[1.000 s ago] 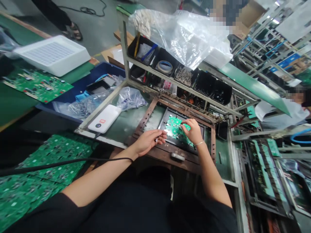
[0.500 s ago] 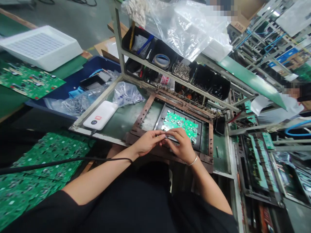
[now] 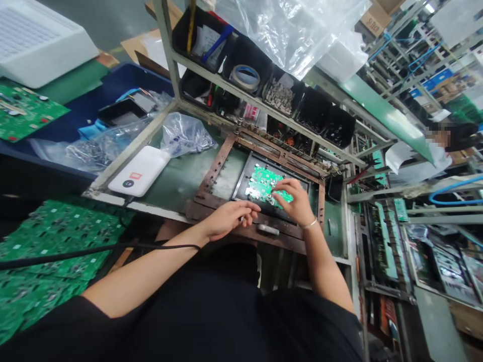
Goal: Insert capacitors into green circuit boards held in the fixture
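Observation:
A green circuit board (image 3: 262, 183) lies in a black carrier (image 3: 243, 177) inside a brown metal frame (image 3: 216, 173). My right hand (image 3: 296, 201) is over the board's right part, fingers bent and fingertips close to its components. Whatever those fingertips hold, if anything, is too small to make out. My left hand (image 3: 232, 219) hovers by the frame's front edge, left of a pale metal handle (image 3: 267, 230). Its fingers are curled in with the thumb against them, and their contents are hidden.
Left on the bench are a white power bank (image 3: 139, 171) with a cable and a plastic bag (image 3: 186, 133) of small parts. Black parts bins (image 3: 281, 93) line the rack behind. Stacked green boards (image 3: 49, 251) lie lower left. A blue crate (image 3: 132, 75) stands beyond the rack post.
My hands were together at the carrier's front edge and are now apart. The right one has moved forward over the board; the left stays near the front edge. The camera view has shifted slightly.

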`<state>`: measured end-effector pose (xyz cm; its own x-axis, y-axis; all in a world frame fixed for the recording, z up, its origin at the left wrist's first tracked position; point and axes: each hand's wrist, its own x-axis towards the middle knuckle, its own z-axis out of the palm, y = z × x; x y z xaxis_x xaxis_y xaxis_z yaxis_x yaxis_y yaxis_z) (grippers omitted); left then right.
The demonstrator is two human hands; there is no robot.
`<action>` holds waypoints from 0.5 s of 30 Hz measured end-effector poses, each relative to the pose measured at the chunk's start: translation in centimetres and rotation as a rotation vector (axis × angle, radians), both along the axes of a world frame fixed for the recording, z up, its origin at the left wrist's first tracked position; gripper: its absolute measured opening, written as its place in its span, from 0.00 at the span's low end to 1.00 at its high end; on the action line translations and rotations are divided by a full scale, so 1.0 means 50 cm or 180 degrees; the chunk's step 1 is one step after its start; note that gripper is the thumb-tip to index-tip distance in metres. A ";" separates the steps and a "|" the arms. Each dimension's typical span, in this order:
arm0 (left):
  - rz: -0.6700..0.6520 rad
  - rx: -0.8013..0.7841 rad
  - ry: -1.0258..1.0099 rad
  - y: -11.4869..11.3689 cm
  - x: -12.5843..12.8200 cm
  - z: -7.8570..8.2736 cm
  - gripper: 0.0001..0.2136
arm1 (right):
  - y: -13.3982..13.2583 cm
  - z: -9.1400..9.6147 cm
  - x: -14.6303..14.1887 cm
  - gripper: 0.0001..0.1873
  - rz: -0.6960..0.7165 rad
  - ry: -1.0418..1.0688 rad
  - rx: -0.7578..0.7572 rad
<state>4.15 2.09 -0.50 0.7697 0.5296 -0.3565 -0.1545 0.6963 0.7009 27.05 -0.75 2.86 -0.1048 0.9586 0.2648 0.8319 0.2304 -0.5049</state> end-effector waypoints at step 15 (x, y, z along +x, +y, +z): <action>-0.0041 0.0196 -0.0103 -0.007 -0.030 -0.010 0.19 | 0.123 -0.119 0.162 0.08 -0.0592 -0.1330 -0.0119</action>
<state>2.63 1.76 -0.98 0.7871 0.5398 -0.2984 -0.1690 0.6541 0.7373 35.17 5.40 -3.08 -0.0205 0.9793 0.2013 0.9914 0.0459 -0.1225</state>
